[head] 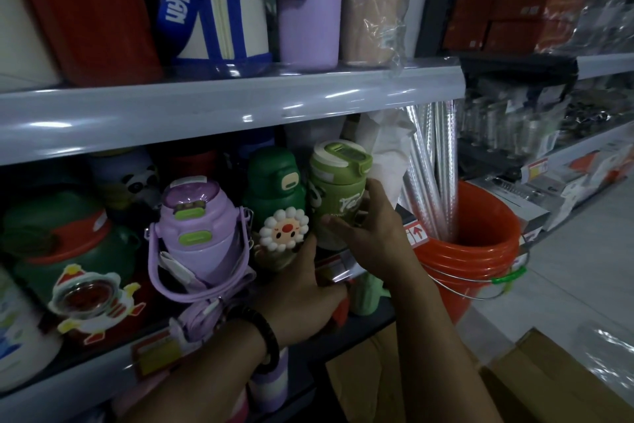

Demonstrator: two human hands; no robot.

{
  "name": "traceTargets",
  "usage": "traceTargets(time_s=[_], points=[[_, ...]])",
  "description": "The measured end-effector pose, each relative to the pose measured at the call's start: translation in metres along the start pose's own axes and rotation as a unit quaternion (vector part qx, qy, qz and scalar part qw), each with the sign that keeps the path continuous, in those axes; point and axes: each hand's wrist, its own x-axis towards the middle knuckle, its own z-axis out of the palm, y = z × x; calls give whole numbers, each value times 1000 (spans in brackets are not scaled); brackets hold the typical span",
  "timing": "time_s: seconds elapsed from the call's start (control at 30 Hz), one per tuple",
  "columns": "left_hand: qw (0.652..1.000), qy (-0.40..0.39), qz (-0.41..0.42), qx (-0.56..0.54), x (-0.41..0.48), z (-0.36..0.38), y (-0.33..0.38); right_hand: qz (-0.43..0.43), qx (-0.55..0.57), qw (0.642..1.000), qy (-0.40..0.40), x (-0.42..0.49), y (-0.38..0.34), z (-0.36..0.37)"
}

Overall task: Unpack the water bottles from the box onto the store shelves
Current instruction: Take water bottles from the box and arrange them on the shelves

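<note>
Right hand (374, 230) clamped round light green water bottle (338, 196), thumb in front, fingers round far side. Bottle upright at right end of lower shelf (68, 385). Dark green flower bottle (274, 189) just beside it at 9 o'clock, orange bucket (470, 251) at 4 o'clock. Left hand (302, 292) on shelf front edge at 6 o'clock, fingertips hidden, honestly can't tell if gripping anything.

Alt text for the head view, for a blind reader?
The right hand grips a light green bottle standing on a crowded store shelf, beside a dark green flower bottle and a purple bottle. The left hand, beaded bracelet on its wrist, lies at the shelf edge below. An orange bucket stands to the right.
</note>
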Motion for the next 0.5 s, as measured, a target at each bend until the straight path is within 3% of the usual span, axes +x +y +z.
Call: traceTargets(time_s=[0.5], points=[[999, -14, 12, 26, -9, -4, 16, 19, -46, 998, 26, 0, -18, -9]])
